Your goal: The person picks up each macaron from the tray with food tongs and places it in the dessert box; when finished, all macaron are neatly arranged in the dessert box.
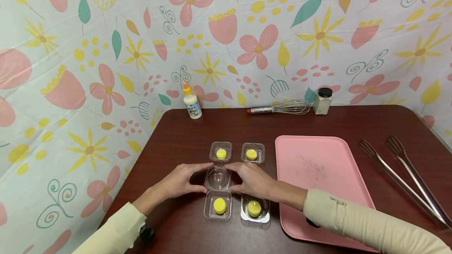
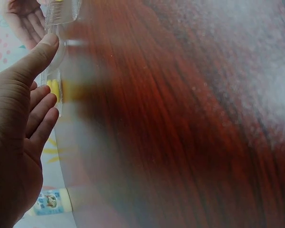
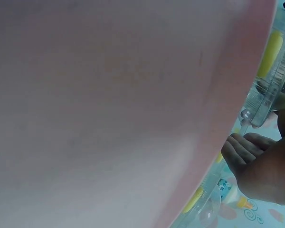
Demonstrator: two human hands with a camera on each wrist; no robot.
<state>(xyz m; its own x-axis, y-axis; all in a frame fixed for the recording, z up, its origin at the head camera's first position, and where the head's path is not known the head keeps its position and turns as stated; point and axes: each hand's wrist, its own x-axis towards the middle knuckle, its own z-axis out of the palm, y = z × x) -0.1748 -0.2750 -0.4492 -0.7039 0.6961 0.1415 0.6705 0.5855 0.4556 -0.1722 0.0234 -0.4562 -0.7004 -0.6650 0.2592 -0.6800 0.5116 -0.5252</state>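
A clear plastic lid with a round dome [image 1: 218,178] lies between both hands, next to the front left clear box [image 1: 208,214], which contains a yellow macaron-like piece [image 1: 219,205]. My left hand [image 1: 180,181] is at the lid's left side, thumb and forefinger spread toward its corners. In the left wrist view its thumb [image 2: 40,54] meets the clear plastic's edge. From the right, my right hand [image 1: 254,179] has its fingertips by the lid's other side, the fingers lightly bent. Under that wrist sits the front right box [image 1: 263,219] with another yellow piece [image 1: 254,208], its far edge partly hidden.
Behind are two more clear boxes, left [image 1: 213,156] and right [image 1: 261,154], each holding a yellow piece. The right forearm crosses a pink tray [image 1: 318,167]. Metal tongs [image 1: 406,175] lie far right. A glue-like bottle [image 1: 192,103], whisk [image 1: 282,107] and black-capped jar [image 1: 323,102] line the back.
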